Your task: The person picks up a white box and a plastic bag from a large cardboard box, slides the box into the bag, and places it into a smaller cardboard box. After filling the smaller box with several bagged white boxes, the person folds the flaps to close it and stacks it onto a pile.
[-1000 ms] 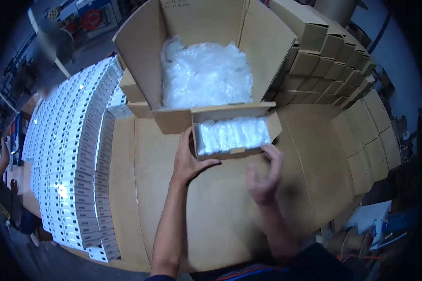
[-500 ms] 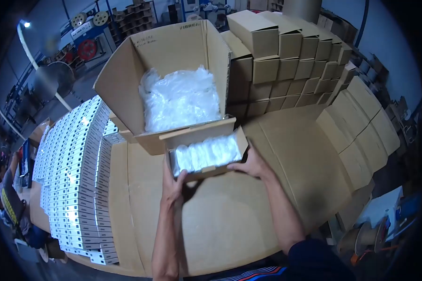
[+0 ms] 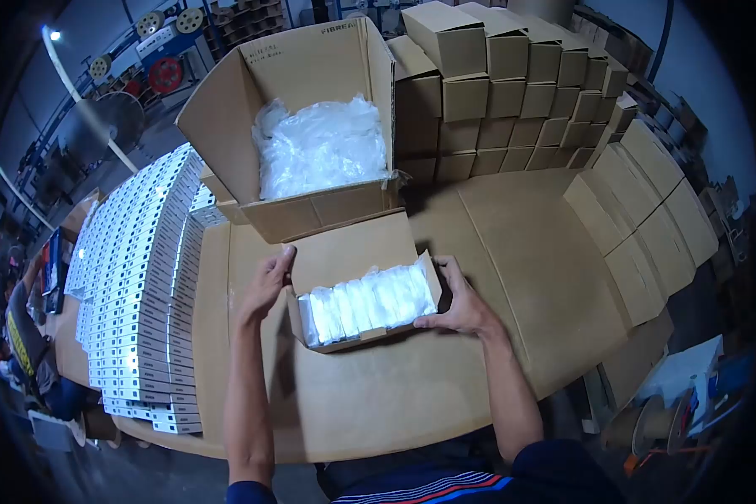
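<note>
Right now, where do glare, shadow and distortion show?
Head view: glare spots the white boxes, and bags in the small box shine; head view: shadow right of the carton; head view: the table bows at its near edge, likely lens distortion.

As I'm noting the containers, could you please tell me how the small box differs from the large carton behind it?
The small box is lower and narrower than the large carton. The small box holds packets in a neat row; the large carton holds plastic in a loose heap. The large carton has writing inside, while none shows on the small box. Both are brown cardboard and open.
</note>
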`<state>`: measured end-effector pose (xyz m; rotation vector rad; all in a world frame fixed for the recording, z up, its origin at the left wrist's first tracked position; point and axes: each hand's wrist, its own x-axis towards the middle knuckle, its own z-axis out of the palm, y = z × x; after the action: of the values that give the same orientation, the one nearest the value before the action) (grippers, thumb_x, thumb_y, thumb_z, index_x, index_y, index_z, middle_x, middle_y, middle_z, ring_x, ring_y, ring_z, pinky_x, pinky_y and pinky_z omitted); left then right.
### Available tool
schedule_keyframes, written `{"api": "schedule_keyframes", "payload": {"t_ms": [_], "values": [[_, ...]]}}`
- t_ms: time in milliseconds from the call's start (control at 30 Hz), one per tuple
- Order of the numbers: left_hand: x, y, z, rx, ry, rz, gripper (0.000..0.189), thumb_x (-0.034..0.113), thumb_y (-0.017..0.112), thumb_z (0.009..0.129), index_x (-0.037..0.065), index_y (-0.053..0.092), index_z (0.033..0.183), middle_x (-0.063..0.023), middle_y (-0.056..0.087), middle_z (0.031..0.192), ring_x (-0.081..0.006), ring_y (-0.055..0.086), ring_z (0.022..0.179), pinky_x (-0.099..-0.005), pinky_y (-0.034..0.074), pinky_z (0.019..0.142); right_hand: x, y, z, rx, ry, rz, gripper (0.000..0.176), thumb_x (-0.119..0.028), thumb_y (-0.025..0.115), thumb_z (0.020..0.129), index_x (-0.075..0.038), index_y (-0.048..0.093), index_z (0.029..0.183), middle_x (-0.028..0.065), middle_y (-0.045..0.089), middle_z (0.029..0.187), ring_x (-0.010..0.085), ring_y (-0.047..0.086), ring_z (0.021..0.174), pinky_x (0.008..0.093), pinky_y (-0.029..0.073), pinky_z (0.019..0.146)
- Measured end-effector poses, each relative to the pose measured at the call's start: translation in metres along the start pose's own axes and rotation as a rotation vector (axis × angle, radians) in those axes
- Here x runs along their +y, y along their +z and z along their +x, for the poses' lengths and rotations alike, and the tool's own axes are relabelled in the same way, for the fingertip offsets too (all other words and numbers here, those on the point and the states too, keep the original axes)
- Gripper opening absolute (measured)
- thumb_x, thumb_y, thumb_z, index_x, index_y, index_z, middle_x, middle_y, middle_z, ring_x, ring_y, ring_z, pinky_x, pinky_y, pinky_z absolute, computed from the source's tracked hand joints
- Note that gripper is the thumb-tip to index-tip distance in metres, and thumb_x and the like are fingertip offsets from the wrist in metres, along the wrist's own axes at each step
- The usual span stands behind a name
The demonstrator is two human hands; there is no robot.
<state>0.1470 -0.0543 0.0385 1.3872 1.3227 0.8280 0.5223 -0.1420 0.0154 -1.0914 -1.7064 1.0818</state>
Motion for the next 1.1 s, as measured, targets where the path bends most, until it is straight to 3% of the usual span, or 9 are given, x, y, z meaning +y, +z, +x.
{"api": "schedule_keyframes", "payload": {"t_ms": [100,267,367,633,733,833,867,1000,1100], "values": [[-0.015,0.019,-0.006,0.058,-0.079,-0.136,0.046,0.046,0.053,0.109,0.011,0.057,0.079,0.0048,0.047,0.074,-0.0088,0.043,0.069,-0.0279,0.038,0.064,-0.009,0.005,0.002,0.112,0.025,0.258,0.105,-0.034,0.098,0.068,-0.003,0.035,0.147,0.0183,0.052,0.139,0.0301,0.047,0.135,0.0413,0.035,0.117],[-0.022,0.056,-0.01,0.166,-0.032,-0.522,0.041,0.034,0.052,0.11,-0.004,0.065,0.118,-0.0086,0.071,0.106,-0.017,0.067,0.093,-0.0318,0.053,0.087,-0.008,-0.003,0.014,-0.009,0.092,0.261,0.058,-0.026,0.084,0.078,-0.003,0.057,0.123,0.0111,0.053,0.129,0.0235,0.052,0.122,0.038,0.042,0.106],[-0.03,0.048,-0.002,0.088,-0.046,-0.603,0.041,0.029,0.05,0.11,-0.007,0.064,0.126,-0.0134,0.073,0.118,-0.0198,0.07,0.105,-0.0339,0.054,0.094,-0.006,-0.015,0.025,-0.043,-0.089,-0.094,0.055,-0.024,0.084,0.075,-0.003,0.057,0.119,0.0128,0.053,0.122,0.0267,0.055,0.117,0.0387,0.043,0.105],[-0.041,0.058,-0.015,0.256,0.019,-0.618,0.044,0.023,0.056,0.108,0.002,0.044,0.145,-0.0137,0.067,0.122,-0.0198,0.064,0.114,-0.0327,0.052,0.093,-0.083,-0.021,0.057,-0.393,0.15,-0.686,0.079,-0.04,0.091,0.07,0.005,0.057,0.124,0.0185,0.051,0.13,0.0379,0.055,0.123,0.0394,0.045,0.107],[-0.028,0.06,-0.03,0.33,-0.022,-0.521,0.051,0.018,0.053,0.107,0.011,0.029,0.152,-0.0139,0.061,0.126,-0.0196,0.062,0.114,-0.0318,0.051,0.091,-0.071,-0.018,0.052,-0.398,0.039,-0.544,0.102,-0.048,0.095,0.064,0.005,0.049,0.138,0.0213,0.038,0.151,0.0383,0.044,0.14,0.0419,0.039,0.116],[-0.029,0.069,-0.05,0.308,0.31,-0.775,0.053,0.022,0.053,0.107,0.013,0.027,0.152,-0.0183,0.049,0.141,-0.0241,0.058,0.121,-0.0357,0.049,0.098,-0.035,-0.016,0.033,-0.362,-0.082,-0.276,0.128,-0.039,0.101,0.056,-0.004,0.029,0.156,0.0187,0.021,0.166,0.0359,0.021,0.156,0.0439,0.026,0.126],[-0.044,0.069,-0.054,0.249,0.354,-0.794,0.09,0.041,0.076,0.094,0.013,0.018,0.157,-0.0218,0.037,0.152,-0.0312,0.049,0.134,-0.0425,0.042,0.112,-0.025,-0.009,0.023,-0.287,-0.111,-0.166,0.134,-0.036,0.102,0.055,-0.006,0.023,0.16,0.0182,0.018,0.168,0.0355,0.018,0.157,0.044,0.023,0.127],[-0.047,0.069,-0.086,0.038,0.451,-0.309,0.153,0.046,0.101,0.054,0.008,0.003,0.165,-0.0273,0.028,0.161,-0.0394,0.029,0.152,-0.0471,0.026,0.125,-0.006,0.009,0.011,-0.156,-0.044,-0.163,0.15,-0.028,0.102,0.053,-0.008,0.006,0.166,0.021,0.009,0.171,0.0351,0.008,0.16,0.0441,0.015,0.129],[-0.023,0.059,-0.088,0.007,0.423,0.185,0.148,0.04,0.099,0.059,0.004,0.003,0.165,-0.0262,0.016,0.168,-0.036,0.02,0.157,-0.0479,0.021,0.127,-0.012,0.013,0.016,-0.167,-0.005,-0.238,0.145,-0.029,0.101,0.058,-0.009,0.006,0.166,0.0236,0.013,0.17,0.0373,0.012,0.159,0.0459,0.018,0.129]]}}
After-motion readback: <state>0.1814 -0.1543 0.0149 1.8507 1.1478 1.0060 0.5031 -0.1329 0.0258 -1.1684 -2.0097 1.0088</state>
